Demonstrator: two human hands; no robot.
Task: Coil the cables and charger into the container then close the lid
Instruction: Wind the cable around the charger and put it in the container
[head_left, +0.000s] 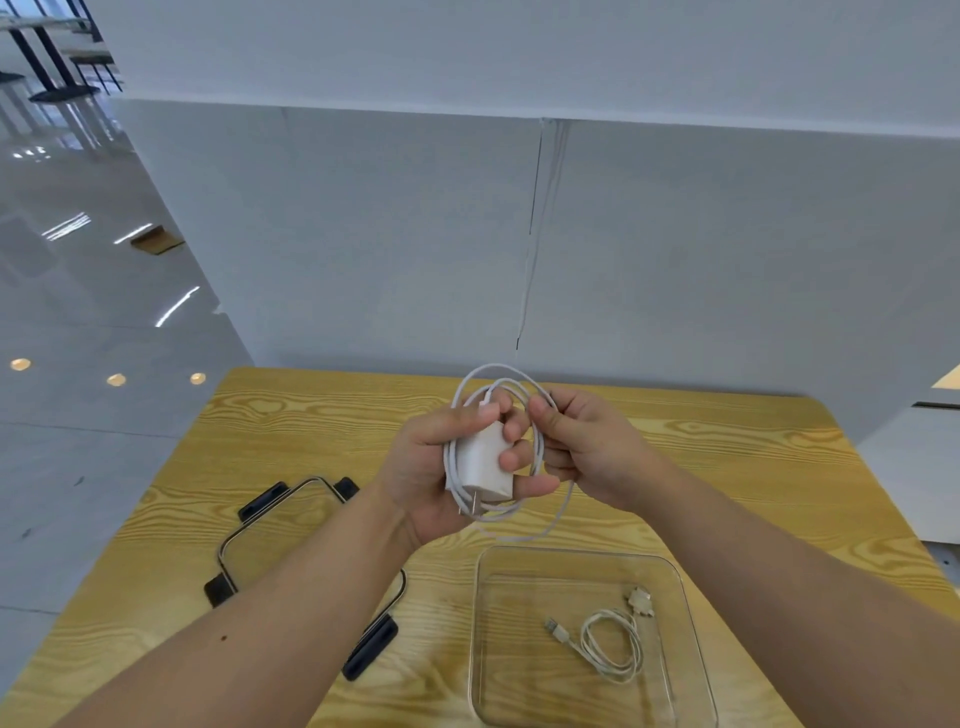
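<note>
My left hand (431, 467) grips a white charger block (480, 460) above the table, prongs pointing down. The charger's white cable (524, 535) is looped in several turns around the block and my fingers. My right hand (587, 447) pinches those loops at their right side. Below my hands, on the table, stands a clear square container (491, 649), open at the top. A short white cable (613, 642) lies coiled inside it, with its plugs spread apart. The transparent lid (270, 525) with black clips lies flat to the left, partly hidden under my left forearm.
The wooden table (291, 415) stands against a grey partition wall (363, 234). A glossy tiled floor (78, 312) lies to the left, with a small brown piece (156, 240) on it and furniture legs far off.
</note>
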